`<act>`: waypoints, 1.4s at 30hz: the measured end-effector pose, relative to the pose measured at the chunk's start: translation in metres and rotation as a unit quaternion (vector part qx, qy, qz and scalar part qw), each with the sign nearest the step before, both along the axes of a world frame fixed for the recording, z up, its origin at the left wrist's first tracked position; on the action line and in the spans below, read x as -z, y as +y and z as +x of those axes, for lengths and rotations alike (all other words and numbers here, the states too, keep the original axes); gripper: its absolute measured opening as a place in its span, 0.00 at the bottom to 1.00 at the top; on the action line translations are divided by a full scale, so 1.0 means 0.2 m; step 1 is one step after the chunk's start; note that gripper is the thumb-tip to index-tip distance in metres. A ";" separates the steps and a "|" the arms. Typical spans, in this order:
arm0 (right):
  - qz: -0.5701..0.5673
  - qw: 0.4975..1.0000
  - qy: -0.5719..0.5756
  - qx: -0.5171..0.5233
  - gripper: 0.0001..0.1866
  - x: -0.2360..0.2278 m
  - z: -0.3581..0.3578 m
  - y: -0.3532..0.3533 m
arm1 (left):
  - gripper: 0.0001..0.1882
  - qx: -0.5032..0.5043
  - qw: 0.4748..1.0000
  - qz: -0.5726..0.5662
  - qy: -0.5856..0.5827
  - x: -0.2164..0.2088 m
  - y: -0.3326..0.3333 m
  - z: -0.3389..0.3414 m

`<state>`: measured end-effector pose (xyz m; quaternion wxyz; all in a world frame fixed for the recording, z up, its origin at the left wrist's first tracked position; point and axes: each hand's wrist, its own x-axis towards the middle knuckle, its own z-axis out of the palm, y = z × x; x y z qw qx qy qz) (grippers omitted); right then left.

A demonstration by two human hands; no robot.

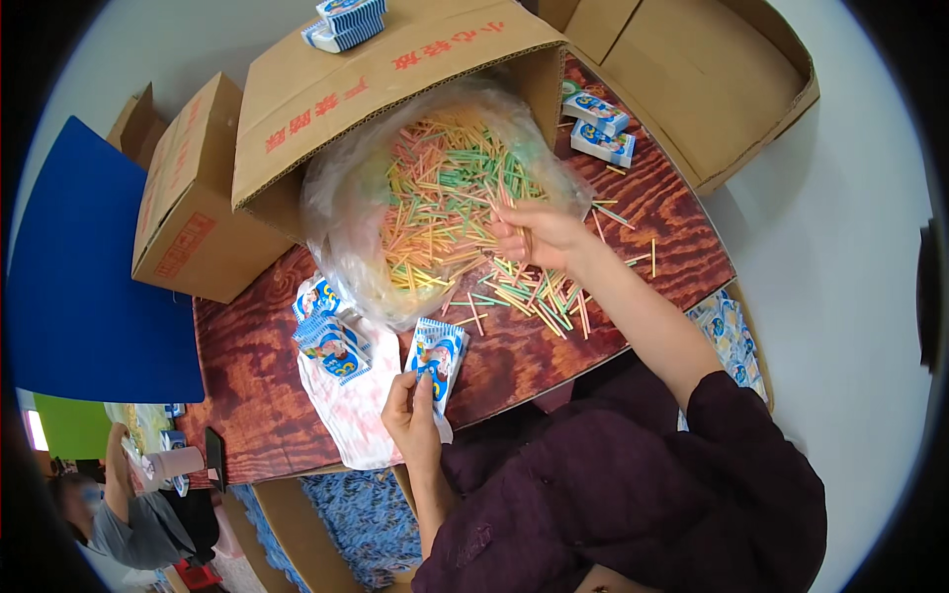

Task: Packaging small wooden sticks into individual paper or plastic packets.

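My left hand (411,420) is closed on the lower part of a small blue-and-white packet (440,348), thumb across its front. The packet is tilted slightly above a pink-stained white cloth (341,420). Out to the right, my right hand (539,235) is closed, with a few thin coloured sticks between its fingers. It is over a heap of thin pink, green, yellow and orange sticks (445,198) in a clear plastic bag (341,212). The bag spills from a cardboard box (386,69) lying on its side. More loose sticks (544,301) are scattered beside my right wrist.
Several similar packets (331,346) lie on the cloth; others (603,143) rest at the right of the red-brown table (257,395). Cardboard boxes (188,198) stand around, one below holding many blue wrappers (356,524). Another person (138,524) sits at lower left near a pink cup (173,463).
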<state>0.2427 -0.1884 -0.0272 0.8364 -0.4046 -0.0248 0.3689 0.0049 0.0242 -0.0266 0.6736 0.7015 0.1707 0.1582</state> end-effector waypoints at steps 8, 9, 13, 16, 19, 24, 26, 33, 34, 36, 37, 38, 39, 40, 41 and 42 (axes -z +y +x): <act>0.156 0.980 0.070 -0.104 0.09 0.10 -0.34 0.06 | 0.06 -0.013 0.978 -0.204 -0.032 -0.02 -0.15 0.30; 0.139 0.982 0.060 -0.109 0.09 0.09 -0.37 0.09 | 0.06 -0.016 0.979 -0.203 -0.030 -0.01 -0.17 0.37; 0.067 0.991 0.047 -0.104 0.09 0.08 -0.42 0.13 | 0.07 0.052 0.982 -0.167 -0.077 0.05 -0.25 0.54; 0.058 0.993 0.037 -0.097 0.08 0.07 -0.42 0.11 | 0.07 0.121 0.966 -0.229 -0.006 -0.03 -0.30 0.53; 0.011 0.994 0.048 -0.102 0.07 0.08 -0.46 0.11 | 0.05 0.130 0.968 -0.211 -0.041 -0.02 -0.28 0.50; -0.056 0.955 -0.248 0.151 0.10 0.12 -0.62 0.22 | 0.07 0.124 0.949 -0.277 -0.080 -0.03 -0.20 0.37; -0.250 0.903 -0.348 0.025 0.07 0.10 -0.62 0.13 | 0.10 0.079 0.942 -0.302 -0.126 -0.05 -0.17 0.33; -0.208 0.883 -0.418 0.045 0.06 0.13 -0.65 0.12 | 0.14 0.038 0.945 -0.311 -0.097 -0.01 -0.07 0.18; -0.209 0.883 -0.418 0.043 0.06 0.13 -0.65 0.13 | 0.14 0.028 0.946 -0.310 -0.088 0.00 -0.07 0.16; -0.217 0.865 -0.451 0.041 0.05 0.14 -0.65 0.13 | 0.15 0.025 0.944 -0.316 -0.089 0.03 -0.06 0.14; -0.219 0.864 -0.452 0.040 0.05 0.14 -0.65 0.12 | 0.15 0.023 0.942 -0.321 -0.090 0.04 -0.06 0.13; -0.237 0.862 -0.445 0.050 0.05 0.14 -0.66 0.12 | 0.15 0.024 0.941 -0.324 -0.091 0.04 -0.06 0.13; -0.253 0.861 -0.438 0.059 0.05 0.14 -0.66 0.12 | 0.12 0.022 0.934 -0.344 -0.092 0.02 -0.05 0.12; -0.255 0.859 -0.439 0.059 0.05 0.14 -0.64 0.11 | 0.09 0.020 0.927 -0.364 -0.092 0.01 -0.05 0.11; -0.273 0.853 -0.436 0.087 0.06 0.13 -0.59 0.09 | 0.09 0.022 0.926 -0.365 -0.094 0.01 -0.04 0.11; -0.290 0.846 -0.434 0.113 0.07 0.11 -0.54 0.07 | 0.10 0.022 0.930 -0.355 -0.099 0.00 -0.02 0.09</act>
